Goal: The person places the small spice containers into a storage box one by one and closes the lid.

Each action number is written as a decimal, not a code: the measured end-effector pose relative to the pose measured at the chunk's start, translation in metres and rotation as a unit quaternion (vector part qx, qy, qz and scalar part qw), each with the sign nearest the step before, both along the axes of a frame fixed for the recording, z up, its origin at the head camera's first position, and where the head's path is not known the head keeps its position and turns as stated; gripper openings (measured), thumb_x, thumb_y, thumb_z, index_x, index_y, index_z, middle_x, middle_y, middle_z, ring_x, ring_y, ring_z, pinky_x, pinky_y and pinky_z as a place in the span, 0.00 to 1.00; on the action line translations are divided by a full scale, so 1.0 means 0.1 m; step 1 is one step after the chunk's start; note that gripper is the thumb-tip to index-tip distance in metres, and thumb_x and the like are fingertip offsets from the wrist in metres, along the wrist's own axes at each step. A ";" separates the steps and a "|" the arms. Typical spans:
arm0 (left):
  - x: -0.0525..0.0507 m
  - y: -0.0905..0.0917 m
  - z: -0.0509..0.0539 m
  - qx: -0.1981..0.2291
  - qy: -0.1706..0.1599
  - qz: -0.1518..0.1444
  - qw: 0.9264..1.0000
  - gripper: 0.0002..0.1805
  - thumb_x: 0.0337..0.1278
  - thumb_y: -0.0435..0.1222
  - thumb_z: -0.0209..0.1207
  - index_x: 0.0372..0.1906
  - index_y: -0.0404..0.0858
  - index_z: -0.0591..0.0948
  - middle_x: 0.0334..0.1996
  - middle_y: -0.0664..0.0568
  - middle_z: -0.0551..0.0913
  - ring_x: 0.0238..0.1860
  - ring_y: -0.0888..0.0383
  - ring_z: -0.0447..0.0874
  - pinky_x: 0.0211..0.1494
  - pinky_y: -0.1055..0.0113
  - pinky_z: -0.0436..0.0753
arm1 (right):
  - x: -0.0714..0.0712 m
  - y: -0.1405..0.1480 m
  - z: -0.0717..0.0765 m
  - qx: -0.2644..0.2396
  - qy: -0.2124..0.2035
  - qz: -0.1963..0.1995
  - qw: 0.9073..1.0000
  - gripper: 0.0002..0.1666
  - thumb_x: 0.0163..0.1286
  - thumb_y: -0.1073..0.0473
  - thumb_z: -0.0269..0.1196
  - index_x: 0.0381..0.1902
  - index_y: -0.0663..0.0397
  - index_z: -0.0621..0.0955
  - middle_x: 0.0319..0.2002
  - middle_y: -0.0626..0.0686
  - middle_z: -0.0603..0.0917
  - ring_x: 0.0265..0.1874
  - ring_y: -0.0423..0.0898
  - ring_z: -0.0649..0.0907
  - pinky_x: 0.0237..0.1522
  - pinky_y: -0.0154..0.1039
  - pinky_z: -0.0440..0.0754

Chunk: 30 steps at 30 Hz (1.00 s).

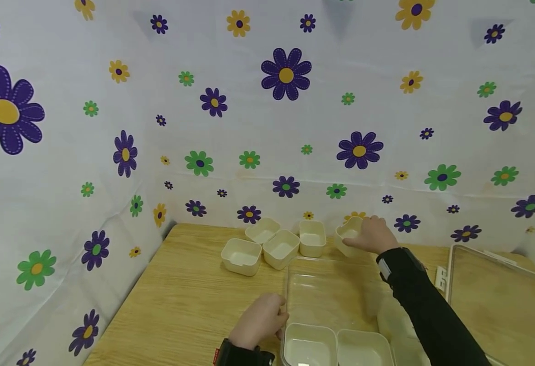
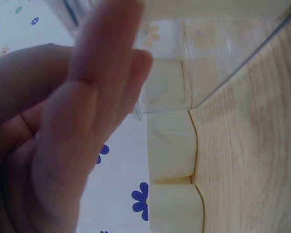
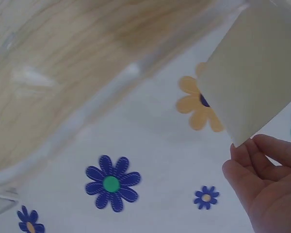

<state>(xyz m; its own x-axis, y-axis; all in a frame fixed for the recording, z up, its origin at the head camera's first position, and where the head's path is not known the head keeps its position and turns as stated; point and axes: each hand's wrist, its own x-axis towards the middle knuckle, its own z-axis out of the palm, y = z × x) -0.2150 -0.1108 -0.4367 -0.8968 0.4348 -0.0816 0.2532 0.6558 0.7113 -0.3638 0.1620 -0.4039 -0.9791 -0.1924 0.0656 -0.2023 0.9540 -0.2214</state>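
Pinching cream squarish plastic cup (image 1: 345,231) at twelve o'clock of clear rectangular plastic box (image 1: 324,300), right hand (image 1: 375,235) could drop it should pinch slip; left hand (image 1: 260,317) at nine, can't tell grip.

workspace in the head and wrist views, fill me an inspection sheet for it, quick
Surface: wood-grain table
Job's things: clear container with at least two cream boxes at its near end; four more boxes stand outside it, beyond and toward the left
Clutter: clear panel at the right
Left grip: bare hand at the container's left edge; contact unclear
Right grip: bare hand, pinches another cream box
Cables: nothing seen
Surroundings: white flowered cloth behind and to the left
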 end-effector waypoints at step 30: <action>-0.06 0.01 -0.04 0.001 -0.023 -0.006 1.000 0.08 0.54 0.28 0.52 0.21 0.36 0.71 0.11 0.54 0.71 0.11 0.62 0.70 0.14 0.72 0.62 | 0.71 -0.04 0.09 0.023 0.019 0.001 1.000 0.37 0.42 0.37 0.64 0.33 0.69 0.74 0.26 0.57 0.71 0.28 0.51 0.69 0.26 0.40 0.72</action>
